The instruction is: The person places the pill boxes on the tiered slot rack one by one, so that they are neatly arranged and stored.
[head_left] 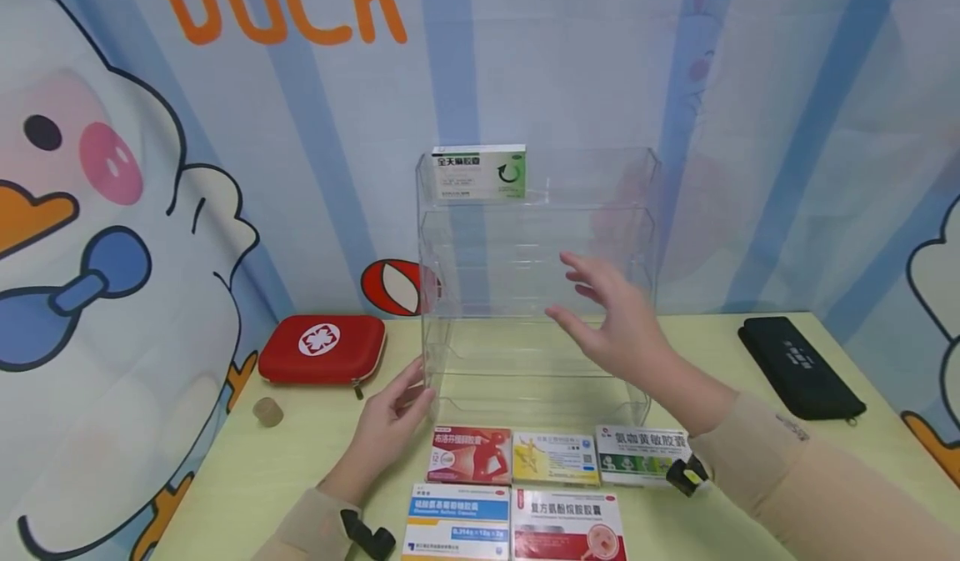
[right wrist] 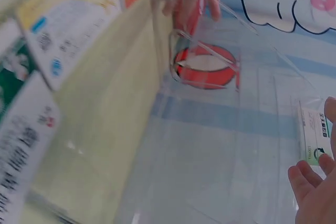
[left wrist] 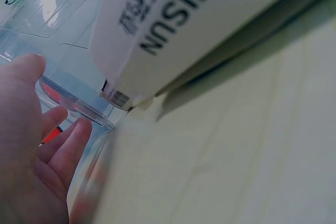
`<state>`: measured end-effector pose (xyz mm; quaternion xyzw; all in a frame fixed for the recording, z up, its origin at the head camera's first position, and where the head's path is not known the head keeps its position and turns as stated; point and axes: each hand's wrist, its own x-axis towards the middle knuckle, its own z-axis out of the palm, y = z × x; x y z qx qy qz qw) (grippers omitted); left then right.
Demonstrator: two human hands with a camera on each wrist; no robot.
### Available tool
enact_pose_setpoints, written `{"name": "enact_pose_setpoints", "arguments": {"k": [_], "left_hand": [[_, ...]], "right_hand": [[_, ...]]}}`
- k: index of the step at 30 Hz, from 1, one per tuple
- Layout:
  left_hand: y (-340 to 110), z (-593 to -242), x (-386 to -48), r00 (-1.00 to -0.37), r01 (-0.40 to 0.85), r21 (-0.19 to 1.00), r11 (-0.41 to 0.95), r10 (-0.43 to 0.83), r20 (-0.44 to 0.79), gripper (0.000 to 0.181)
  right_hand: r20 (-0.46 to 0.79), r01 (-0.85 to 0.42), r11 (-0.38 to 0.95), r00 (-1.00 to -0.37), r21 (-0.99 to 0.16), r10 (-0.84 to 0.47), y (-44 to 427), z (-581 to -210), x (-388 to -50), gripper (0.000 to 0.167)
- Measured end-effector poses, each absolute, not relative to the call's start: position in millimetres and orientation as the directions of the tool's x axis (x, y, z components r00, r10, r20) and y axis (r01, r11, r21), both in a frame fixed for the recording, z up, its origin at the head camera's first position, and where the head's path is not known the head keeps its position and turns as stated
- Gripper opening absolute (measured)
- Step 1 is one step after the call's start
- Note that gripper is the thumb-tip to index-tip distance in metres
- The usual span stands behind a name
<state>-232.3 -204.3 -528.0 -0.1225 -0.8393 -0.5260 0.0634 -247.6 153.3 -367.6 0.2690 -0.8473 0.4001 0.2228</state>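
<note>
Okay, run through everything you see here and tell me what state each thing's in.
Rack, upright
Green box, standing in the rack's top tier
Five front boxes, lying face up in two rows
Left hand, at the rack's left edge
Right hand, open, holding nothing
Red case, closed
Black case, closed, lying flat
Brown plug, loose near red case

Tiny print on the green box escapes me
The right wrist view's edge crops the right hand.
</note>
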Motion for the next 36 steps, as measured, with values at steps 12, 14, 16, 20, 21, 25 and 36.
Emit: {"name": "enact_pose_setpoints", "arguments": {"k": [12,14,16,20,21,25,36], "left_hand": [[-205.4,-528.8,-233.9,-0.962,0.274,0.861,0.429,0.140,0.236,0.063],[-205.7,-530.2,-234.5,-0.957,0.290,0.862,0.415,0.148,0.250,0.063],[-206.0,-531.0,-234.9,-0.952,0.304,0.864,0.401,0.155,0.264,0.063],[-206.6,-531.0,-233.8,-0.954,0.298,0.864,0.405,0.147,0.260,0.063],[-206.6,-530.2,-233.2,-0.956,0.292,0.865,0.407,0.145,0.254,0.063],[-206.9,-528.3,-232.0,-0.957,0.287,0.866,0.409,0.148,0.248,0.063],[-204.3,-528.4,-231.9,-0.960,0.278,0.869,0.409,0.150,0.237,0.063]], "right_hand": [[0.469,-0.587,0.572,-0.807,-0.572,-0.359,169.7,-411.4,-193.2,0.076],[0.435,-0.566,0.577,-0.823,-0.588,-0.365,172.8,-419.1,-183.8,0.077],[0.399,-0.545,0.578,-0.839,-0.607,-0.371,175.5,-426.0,-174.4,0.077],[0.341,-0.514,0.574,-0.856,-0.638,-0.389,179.8,-440.0,-158.1,0.075],[0.330,-0.511,0.576,-0.857,-0.638,-0.396,180.9,-443.5,-154.5,0.074],[0.255,-0.474,0.613,-0.874,-0.632,-0.413,186.1,-454.7,-140.6,0.073],[0.015,-0.328,0.704,-0.911,-0.630,-0.411,195.6,-473.6,-116.3,0.074]]}}
